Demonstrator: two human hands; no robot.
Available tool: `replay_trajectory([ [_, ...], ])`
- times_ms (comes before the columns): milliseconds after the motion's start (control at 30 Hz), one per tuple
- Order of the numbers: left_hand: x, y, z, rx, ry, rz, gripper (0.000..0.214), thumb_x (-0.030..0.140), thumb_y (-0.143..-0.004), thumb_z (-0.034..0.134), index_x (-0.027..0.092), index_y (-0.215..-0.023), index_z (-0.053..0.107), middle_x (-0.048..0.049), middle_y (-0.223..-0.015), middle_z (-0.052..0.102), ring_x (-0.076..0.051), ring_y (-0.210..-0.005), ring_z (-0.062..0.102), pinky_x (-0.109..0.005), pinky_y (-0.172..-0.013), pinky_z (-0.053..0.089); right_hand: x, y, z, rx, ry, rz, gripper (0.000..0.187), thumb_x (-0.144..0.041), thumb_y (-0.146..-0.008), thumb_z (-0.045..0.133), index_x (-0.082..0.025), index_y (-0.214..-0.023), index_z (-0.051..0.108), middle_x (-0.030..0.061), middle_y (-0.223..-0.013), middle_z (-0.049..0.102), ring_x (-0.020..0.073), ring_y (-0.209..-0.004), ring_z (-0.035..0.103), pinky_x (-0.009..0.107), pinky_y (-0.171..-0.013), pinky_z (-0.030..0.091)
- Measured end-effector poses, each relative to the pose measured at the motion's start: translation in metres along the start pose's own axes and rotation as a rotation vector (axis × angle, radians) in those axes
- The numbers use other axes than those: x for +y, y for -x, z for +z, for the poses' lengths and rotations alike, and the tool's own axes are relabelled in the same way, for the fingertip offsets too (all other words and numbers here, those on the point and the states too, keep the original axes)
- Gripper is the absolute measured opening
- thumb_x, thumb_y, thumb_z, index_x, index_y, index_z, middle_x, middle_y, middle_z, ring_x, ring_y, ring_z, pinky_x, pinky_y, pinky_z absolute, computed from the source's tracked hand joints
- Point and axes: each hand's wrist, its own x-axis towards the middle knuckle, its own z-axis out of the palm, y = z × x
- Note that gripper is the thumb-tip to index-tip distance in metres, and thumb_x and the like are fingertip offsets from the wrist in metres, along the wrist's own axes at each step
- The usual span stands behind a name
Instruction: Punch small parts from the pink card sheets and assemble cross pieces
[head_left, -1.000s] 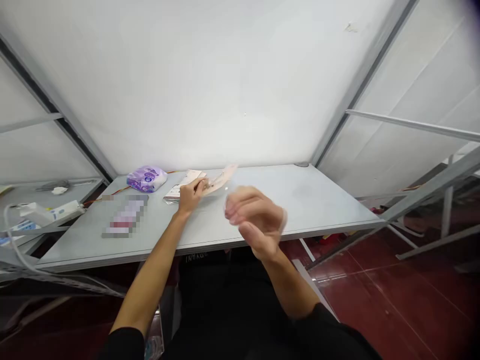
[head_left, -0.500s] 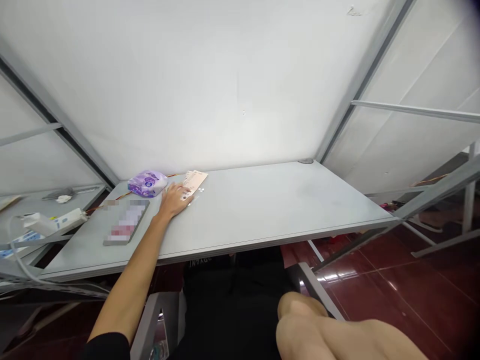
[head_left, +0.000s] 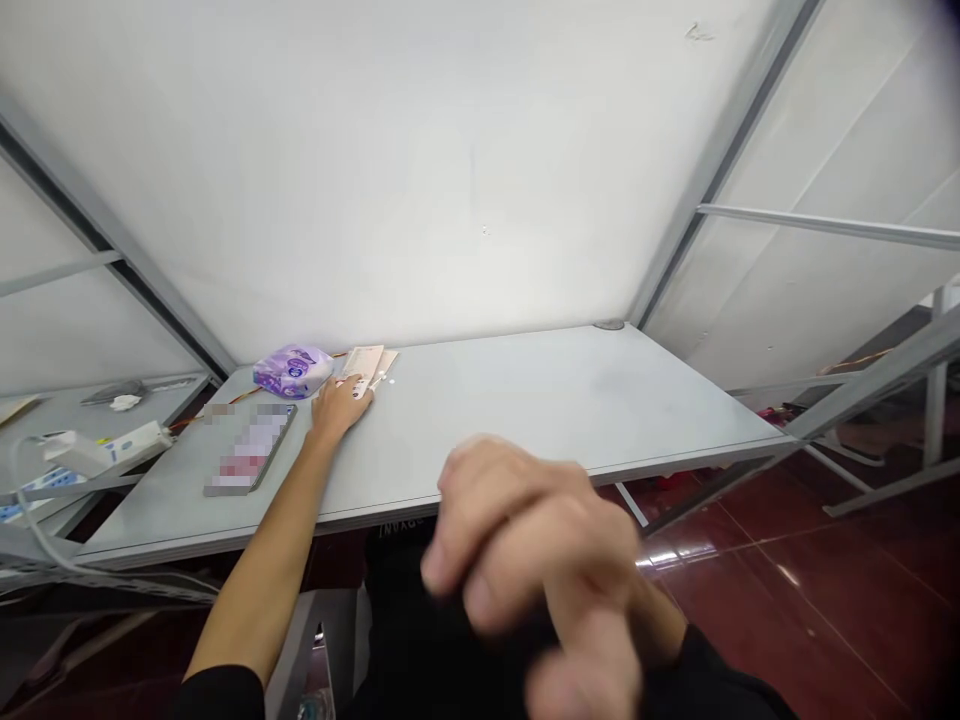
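At the back left of the table, my left hand has its fingers and thumb on a few pinkish paper cards. The cards are fanned, and their far ends stick out past the fingers. Close to the camera, my right hand is raised above my lap, in front of the table edge, blurred by motion. Its fingers are loosely bent and the thumb is apart from them; nothing shows in it. Small white bits lie just right of the cards.
A purple-and-white soft pack sits left of my left hand. Nearer me lies a phone with a blurred-out screen. A power strip and cables are at far left. The grey table meets a white wall; a dark flat object lies at its far right corner.
My right hand has come up into view, in front of the table. My left hand has shifted slightly left, and the cards have moved left and turned with it.
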Motion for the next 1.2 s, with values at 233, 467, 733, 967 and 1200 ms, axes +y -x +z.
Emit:
replay_trajectory([
  [233, 0.061, 0.019, -0.006, 0.168, 0.026, 0.304, 0.066, 0.049, -0.097, 0.050, 0.019, -0.155, 0.046, -0.0172, -0.166, 0.032, -0.037, -0.154, 0.027, -0.056, -0.125, 0.020, 0.183, -0.025, -0.003, -0.349, 0.613, 0.523, 0.072, -0.063, -0.095, 0.058, -0.020, -0.153, 0.048, 0.0198, -0.162, 0.040, 0.0365, -0.150, 0.038, 0.057, -0.122, 0.031],
  [467, 0.092, 0.046, 0.020, -0.260, 0.061, 0.534, 0.085, 0.084, -0.092, 0.029, 0.038, -0.165, 0.027, -0.0059, -0.173, 0.015, -0.040, -0.159, 0.009, -0.063, -0.125, 0.010, 0.237, -0.007, -0.003, -0.555, 0.743, 0.757, 0.094, -0.087, -0.090, 0.030, -0.031, -0.166, 0.025, 0.0113, -0.174, 0.013, 0.0422, -0.159, 0.006, 0.064, -0.125, 0.005],
  [733, 0.089, 0.049, 0.019, -0.293, 0.051, 0.536, 0.088, 0.086, -0.091, 0.025, 0.037, -0.165, 0.023, -0.0070, -0.174, 0.010, -0.039, -0.159, 0.004, -0.062, -0.125, 0.006, 0.237, -0.011, -0.006, -0.592, 0.735, 0.791, 0.095, -0.088, -0.089, 0.028, -0.035, -0.166, 0.020, 0.0067, -0.175, 0.008, 0.0397, -0.160, 0.002, 0.059, -0.126, 0.001],
  [967, 0.084, 0.032, 0.001, -0.146, 0.200, 0.545, 0.066, 0.066, -0.099, 0.036, 0.028, -0.150, 0.055, -0.0088, -0.158, 0.049, -0.030, -0.149, 0.040, -0.047, -0.123, 0.028, 0.241, -0.032, 0.017, -0.353, 0.829, 0.815, 0.065, -0.070, -0.093, 0.052, -0.029, -0.142, 0.058, 0.0171, -0.149, 0.052, 0.0406, -0.139, 0.044, 0.062, -0.113, 0.032],
  [1200, 0.013, -0.004, -0.028, 0.058, 0.086, -0.090, 0.082, 0.068, -0.085, 0.059, 0.020, -0.151, 0.050, -0.0219, -0.148, 0.053, -0.044, -0.130, 0.054, -0.057, -0.104, 0.045, 0.245, -0.033, 0.030, -0.171, 0.850, 0.658, 0.027, -0.022, -0.095, 0.049, -0.021, -0.115, 0.068, 0.0123, -0.121, 0.066, 0.0253, -0.110, 0.061, 0.037, -0.094, 0.046],
])
